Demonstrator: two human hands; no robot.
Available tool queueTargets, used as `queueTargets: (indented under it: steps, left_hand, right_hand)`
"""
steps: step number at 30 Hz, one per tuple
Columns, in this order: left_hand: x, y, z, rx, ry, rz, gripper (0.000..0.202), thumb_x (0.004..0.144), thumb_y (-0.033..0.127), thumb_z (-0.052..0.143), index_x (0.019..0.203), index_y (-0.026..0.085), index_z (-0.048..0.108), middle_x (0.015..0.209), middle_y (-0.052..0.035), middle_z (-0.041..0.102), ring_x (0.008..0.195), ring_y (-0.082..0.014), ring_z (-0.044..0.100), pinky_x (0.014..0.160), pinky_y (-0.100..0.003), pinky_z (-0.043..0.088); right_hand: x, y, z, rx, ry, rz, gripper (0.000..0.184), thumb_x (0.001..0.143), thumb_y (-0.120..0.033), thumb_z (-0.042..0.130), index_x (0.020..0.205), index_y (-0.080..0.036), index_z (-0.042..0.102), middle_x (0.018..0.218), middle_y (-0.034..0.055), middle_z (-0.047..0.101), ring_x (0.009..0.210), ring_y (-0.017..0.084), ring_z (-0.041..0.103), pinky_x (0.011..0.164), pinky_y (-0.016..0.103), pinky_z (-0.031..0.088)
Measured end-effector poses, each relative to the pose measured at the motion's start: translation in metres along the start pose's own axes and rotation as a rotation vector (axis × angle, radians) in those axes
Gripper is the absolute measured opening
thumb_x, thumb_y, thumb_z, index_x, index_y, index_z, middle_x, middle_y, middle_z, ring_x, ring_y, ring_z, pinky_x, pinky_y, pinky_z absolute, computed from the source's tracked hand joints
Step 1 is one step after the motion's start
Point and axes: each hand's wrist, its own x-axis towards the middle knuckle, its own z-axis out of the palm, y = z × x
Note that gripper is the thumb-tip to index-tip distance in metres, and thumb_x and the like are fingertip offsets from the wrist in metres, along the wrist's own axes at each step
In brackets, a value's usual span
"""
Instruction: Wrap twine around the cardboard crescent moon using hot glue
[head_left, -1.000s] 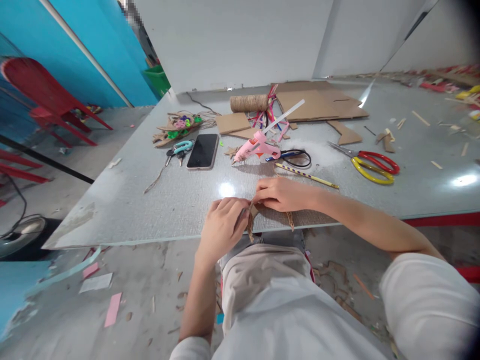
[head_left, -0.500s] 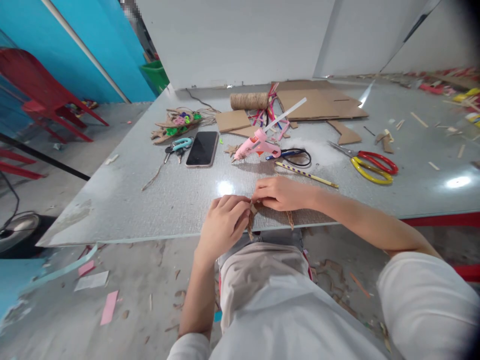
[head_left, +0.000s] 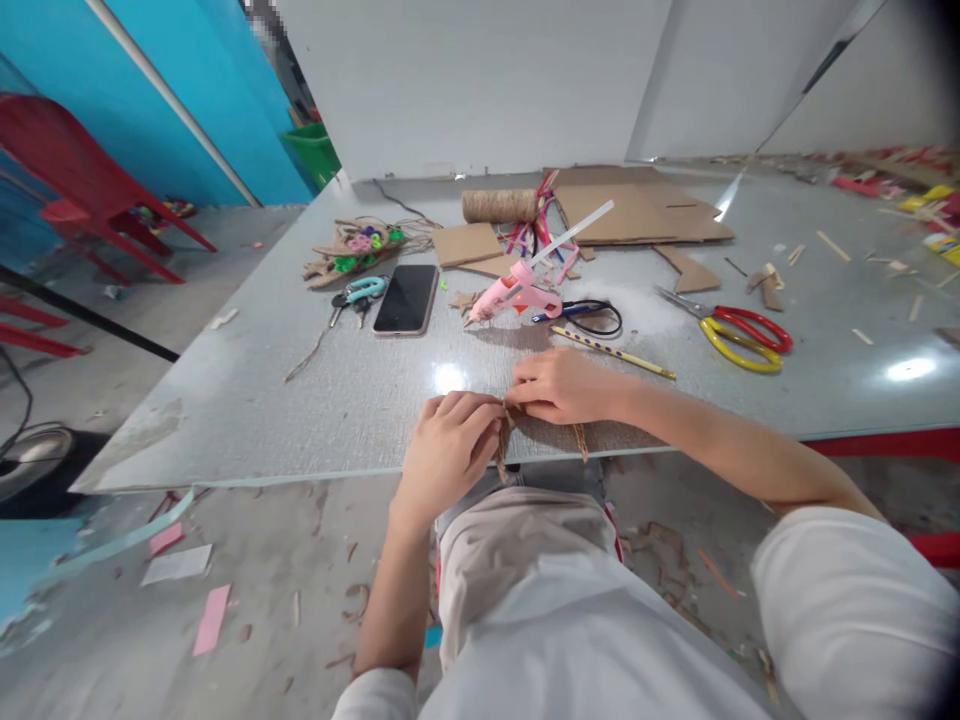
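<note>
Both my hands meet at the near edge of the grey table (head_left: 300, 400). My left hand (head_left: 448, 452) is curled, pinching a strand of brown jute twine (head_left: 501, 455) that hangs over the table edge. My right hand (head_left: 564, 385) lies closed on a small twine-wrapped cardboard piece (head_left: 547, 432), fingers pressing it to the table. A second twine end (head_left: 580, 441) hangs below the right wrist. The piece is mostly hidden under my fingers.
Beyond the hands lie a pink glue gun (head_left: 516, 292), a yellow pencil (head_left: 611, 350), a black phone (head_left: 406, 298), keys (head_left: 358, 294), red-and-yellow scissors (head_left: 739, 337), a twine spool (head_left: 499, 205) and cardboard sheets (head_left: 637, 210). Red chairs (head_left: 90, 190) stand at left. Scraps litter the floor.
Both hands stay at the table edge; the left fingers have shifted slightly closer to the right hand on the twine. The view has drifted a little.
</note>
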Motion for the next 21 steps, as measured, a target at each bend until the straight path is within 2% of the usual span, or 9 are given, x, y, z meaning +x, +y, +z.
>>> queueTargets:
  steps: [4,8,12,16,21]
  left_hand:
    - [0.000,0.002,0.000,0.023,0.010,-0.006,0.019,0.094,0.020,0.042,0.103,0.022,0.059,0.115,-0.0049,0.067,0.107,-0.0215,0.057,0.086,-0.038,0.040]
    - [0.000,0.004,-0.001,0.031,-0.003,-0.004,0.019,0.094,0.020,0.042,0.104,0.022,0.058,0.124,-0.0045,0.064,0.120,-0.0218,0.053,0.093,-0.040,0.039]
    - [0.001,0.005,-0.001,0.053,-0.014,0.007,0.019,0.094,0.021,0.042,0.104,0.023,0.059,0.123,-0.0044,0.066,0.117,-0.0215,0.055,0.092,-0.041,0.039]
    - [0.000,0.007,0.001,0.096,0.048,-0.013,0.016,0.093,0.023,0.045,0.101,0.022,0.059,0.119,-0.0025,0.068,0.112,-0.0223,0.058,0.091,-0.041,0.038]
    - [-0.001,0.009,0.003,0.144,0.093,-0.028,0.013,0.092,0.024,0.047,0.097,0.022,0.058,0.113,-0.0018,0.070,0.102,-0.0231,0.059,0.087,-0.041,0.038]
  right_hand:
    - [0.001,0.000,-0.002,0.020,0.031,-0.009,0.021,0.089,-0.022,0.048,0.099,-0.020,0.066,0.089,0.0045,0.065,0.079,0.016,0.056,0.068,0.029,0.034]
    - [-0.002,0.001,-0.010,0.276,0.120,0.147,0.032,0.083,-0.015,0.050,0.115,-0.017,0.055,0.097,0.0051,0.062,0.067,0.011,0.052,0.067,0.026,0.039]
    - [-0.004,0.001,-0.018,0.428,0.152,0.195,0.035,0.079,-0.011,0.051,0.113,-0.018,0.050,0.095,0.0036,0.060,0.068,0.009,0.053,0.068,0.023,0.042]
    - [-0.005,0.000,-0.021,0.433,0.135,0.234,0.032,0.081,-0.009,0.052,0.111,-0.019,0.051,0.088,0.0012,0.065,0.077,0.011,0.058,0.074,0.024,0.043]
    - [-0.002,-0.003,-0.019,0.385,0.065,0.261,0.031,0.084,-0.012,0.052,0.115,-0.020,0.052,0.092,0.0017,0.069,0.081,0.013,0.061,0.075,0.026,0.043]
